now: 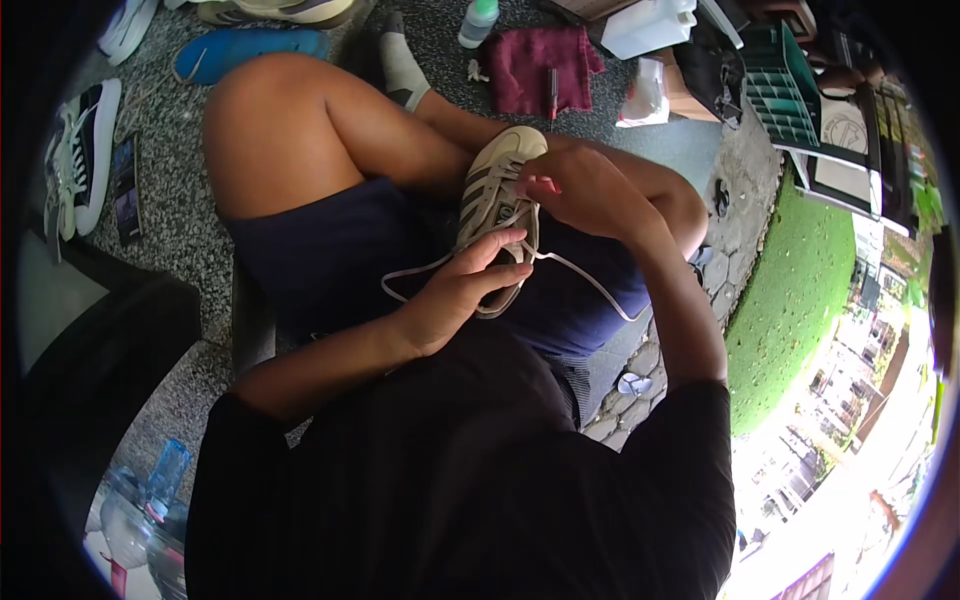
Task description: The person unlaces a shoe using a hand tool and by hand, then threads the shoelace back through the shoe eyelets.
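A beige sneaker (483, 205) with dark stripes rests on my crossed legs, its toe pointing away from me. Its pale laces (590, 280) trail loose on both sides. My left hand (465, 285) is at the heel end, thumb and fingers apart around the shoe's opening and tongue, holding it. Over the right side of the laced part is my right hand (570, 190), bent at the wrist with its fingers curled. Whatever those fingers may grip is too small to make out.
Beyond my legs lie a maroon cloth (535, 70) with a pen, a green-capped bottle (478, 22), a white jug (648, 28) and a green crate (778, 85). At left are a blue shoe (250, 52), a black-and-white sneaker (97, 155) and a phone (127, 190).
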`<state>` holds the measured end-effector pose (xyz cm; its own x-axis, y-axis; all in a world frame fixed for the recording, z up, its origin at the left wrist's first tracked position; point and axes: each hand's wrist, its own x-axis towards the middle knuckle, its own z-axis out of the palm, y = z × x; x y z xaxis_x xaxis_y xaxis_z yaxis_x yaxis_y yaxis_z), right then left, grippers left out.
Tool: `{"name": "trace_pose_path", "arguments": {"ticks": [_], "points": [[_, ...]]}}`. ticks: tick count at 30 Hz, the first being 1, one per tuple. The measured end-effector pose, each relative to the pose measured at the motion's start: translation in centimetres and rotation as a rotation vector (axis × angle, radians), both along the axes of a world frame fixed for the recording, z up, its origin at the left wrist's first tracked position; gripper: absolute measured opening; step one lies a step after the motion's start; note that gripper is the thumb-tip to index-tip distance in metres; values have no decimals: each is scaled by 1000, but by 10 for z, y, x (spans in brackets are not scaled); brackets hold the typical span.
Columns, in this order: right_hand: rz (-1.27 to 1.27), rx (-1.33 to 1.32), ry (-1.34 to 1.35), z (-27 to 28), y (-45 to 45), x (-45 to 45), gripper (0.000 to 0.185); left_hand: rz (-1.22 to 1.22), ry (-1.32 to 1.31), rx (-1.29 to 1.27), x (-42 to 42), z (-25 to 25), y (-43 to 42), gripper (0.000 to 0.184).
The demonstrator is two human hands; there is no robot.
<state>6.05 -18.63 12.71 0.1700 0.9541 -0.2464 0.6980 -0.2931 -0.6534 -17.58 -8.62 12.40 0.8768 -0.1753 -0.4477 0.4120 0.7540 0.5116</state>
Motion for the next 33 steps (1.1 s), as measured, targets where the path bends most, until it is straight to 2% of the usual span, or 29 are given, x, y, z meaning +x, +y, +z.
{"name": "trace_pose_path", "arguments": {"ticks": [2,6,8,9,10,12,14,16,18,20,22,23,25,27,29,30,32,33], "points": [[50,-189,-184,0,0,-5,23,23,-22,154,2,0,-9,67],[179,-271,-288,11,22,-3,26,-45,59,143,2,4,-13,69],[327,-475,-414,13,36,-2,24,-78,33,203,-2,-4,-19,73],[333,-469,-419,15,42,-2,24,-72,-27,309,-4,-7,-22,76],[411,-529,-432,18,47,-1,23,-67,-28,312,-7,-9,-24,76],[488,-593,-448,25,53,2,23,-63,-153,652,-11,-8,-29,80],[544,-645,-306,30,56,6,23,-81,-162,659,-14,-5,-31,82],[554,-680,-301,22,51,7,23,-126,-225,752,-14,1,-31,71],[563,-711,-294,16,47,11,23,-191,-247,800,-13,7,-29,68],[580,-717,-154,15,44,15,24,-256,-268,850,-12,7,-29,65],[554,-718,-133,16,43,16,24,-332,-328,920,-10,2,-30,58],[530,-717,-111,17,42,15,24,-335,-328,918,-10,-1,-32,58],[564,-685,-107,11,40,19,23,-299,-244,647,-10,-7,-34,45],[597,-653,-106,4,34,27,22,-373,-249,651,-5,1,-26,38],[379,-356,284,-2,18,40,23,-433,-260,723,-2,11,-20,31],[382,-356,283,-5,9,46,23,-430,-259,724,-5,7,-21,31],[13,-282,657,-13,-15,58,22,-359,-330,829,-13,-4,-26,32],[-49,-212,785,-19,-34,67,24,-359,-324,833,-10,-1,-22,32]]}}
